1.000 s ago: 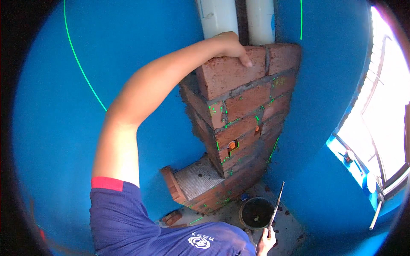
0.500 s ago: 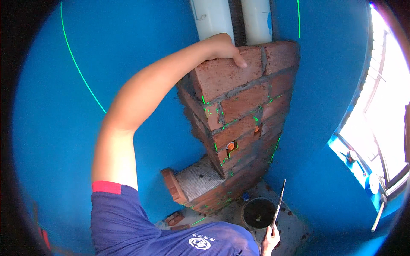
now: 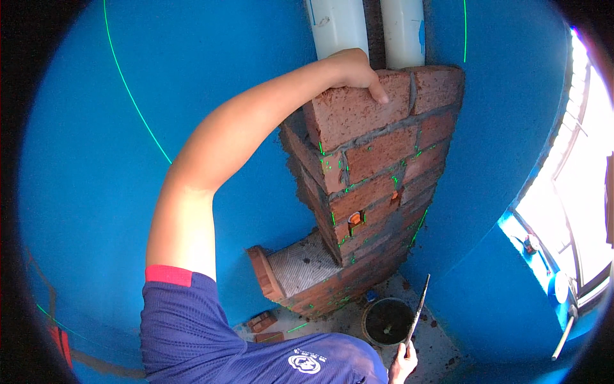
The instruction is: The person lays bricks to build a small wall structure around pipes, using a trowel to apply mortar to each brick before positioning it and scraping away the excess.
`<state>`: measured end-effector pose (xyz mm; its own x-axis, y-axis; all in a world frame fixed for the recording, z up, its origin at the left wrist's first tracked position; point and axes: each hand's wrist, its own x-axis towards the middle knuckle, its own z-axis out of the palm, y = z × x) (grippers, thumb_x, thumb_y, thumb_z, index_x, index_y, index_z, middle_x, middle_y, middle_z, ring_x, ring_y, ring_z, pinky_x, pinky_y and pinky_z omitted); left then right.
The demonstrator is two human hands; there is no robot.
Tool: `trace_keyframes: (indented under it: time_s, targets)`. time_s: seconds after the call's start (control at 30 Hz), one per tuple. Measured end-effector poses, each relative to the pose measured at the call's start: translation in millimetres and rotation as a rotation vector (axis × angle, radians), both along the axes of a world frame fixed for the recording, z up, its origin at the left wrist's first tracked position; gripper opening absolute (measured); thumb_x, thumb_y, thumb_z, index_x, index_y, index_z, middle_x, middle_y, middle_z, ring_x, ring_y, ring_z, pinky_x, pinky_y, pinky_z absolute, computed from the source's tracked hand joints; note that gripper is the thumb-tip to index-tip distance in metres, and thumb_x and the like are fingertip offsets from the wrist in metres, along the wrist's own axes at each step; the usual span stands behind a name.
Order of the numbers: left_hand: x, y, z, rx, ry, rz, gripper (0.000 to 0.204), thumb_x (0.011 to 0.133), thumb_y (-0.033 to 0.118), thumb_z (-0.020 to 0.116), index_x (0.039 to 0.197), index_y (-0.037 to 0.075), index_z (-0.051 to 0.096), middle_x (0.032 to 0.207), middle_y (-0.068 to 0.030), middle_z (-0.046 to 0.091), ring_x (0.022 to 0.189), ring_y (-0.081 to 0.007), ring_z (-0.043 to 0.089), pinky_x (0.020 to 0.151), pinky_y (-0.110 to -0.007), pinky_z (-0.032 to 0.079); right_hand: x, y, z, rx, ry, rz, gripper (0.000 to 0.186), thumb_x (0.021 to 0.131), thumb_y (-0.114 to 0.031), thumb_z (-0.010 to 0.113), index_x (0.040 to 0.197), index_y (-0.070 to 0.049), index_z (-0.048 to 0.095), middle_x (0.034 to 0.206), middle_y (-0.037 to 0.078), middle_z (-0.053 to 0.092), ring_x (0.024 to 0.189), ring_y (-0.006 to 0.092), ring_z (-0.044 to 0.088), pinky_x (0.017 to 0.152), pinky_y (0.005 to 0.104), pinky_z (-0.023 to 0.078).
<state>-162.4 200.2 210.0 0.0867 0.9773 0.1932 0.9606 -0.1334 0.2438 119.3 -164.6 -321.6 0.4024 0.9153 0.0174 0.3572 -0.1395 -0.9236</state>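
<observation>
My left hand [image 3: 355, 69] reaches up to the top course of a brick pier. It grips a red-brown brick [image 3: 358, 114] over its upper edge, the thumb flat on the front face and the other fingers hidden behind. That brick rests on the mortared course below, beside another top brick [image 3: 437, 91]. Low down at the right, my right hand [image 3: 401, 363] is closed on a narrow, mortar-smeared trowel [image 3: 419, 310], seen edge-on and pointing up. Its handle is hidden in the hand. Below the brickwork, a round bucket [image 3: 366, 328] holds dark wet mortar.
Two white pipes [image 3: 339, 29] rise behind the bricks. An orange plug [image 3: 355, 219] sits in a gap of the pier. A brick ledge [image 3: 265, 275] juts out at its foot, near loose brick pieces [image 3: 262, 321]. Blue walls [image 3: 256, 211] flank it; a bright window [image 3: 569, 192] is at right.
The view has shifted slightly, so the pier and pipes sit farther right. My left hand keeps its grip on the top brick, and the right still holds the trowel.
</observation>
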Motion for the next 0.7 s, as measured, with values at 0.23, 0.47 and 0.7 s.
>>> trace_keyframes:
  time_s: [0.23,0.47,0.7]
  targets:
    - [0.5,5.8,-2.7,0.027,0.053,-0.036,0.069,0.052,0.04,0.091,0.091,-0.013,0.068,0.096,-0.0222,0.069,0.083,-0.0297,0.068,0.074,-0.038,0.053,-1.2,-2.6,-24.2,-0.014,0.226,-0.06,0.028,0.088,-0.005,0.063,0.113,0.007,0.064,0.1,0.012,0.07,0.091,0.0168,0.064,0.084,0.0287,0.048]
    - [-21.5,-3.9,10.3,-0.138,-0.011,-0.071,0.066,0.061,0.044,0.087,0.095,-0.01,0.069,0.094,-0.0152,0.068,0.087,-0.0242,0.065,0.075,-0.038,0.05,-8.4,-3.7,-15.3,-0.018,0.171,-0.084,0.029,0.086,-0.007,0.066,0.112,0.005,0.065,0.101,0.013,0.07,0.093,0.0178,0.064,0.087,0.0296,0.048]
    - [-40.9,-38.1,24.4,-0.234,0.049,-0.111,0.059,0.065,0.038,0.085,0.101,-0.007,0.07,0.097,-0.0147,0.069,0.091,-0.0221,0.063,0.078,-0.036,0.05,-7.4,6.0,22.4,-0.031,0.218,-0.077,0.029,0.088,-0.007,0.062,0.114,0.005,0.064,0.101,0.01,0.071,0.094,0.0157,0.064,0.088,0.028,0.047]
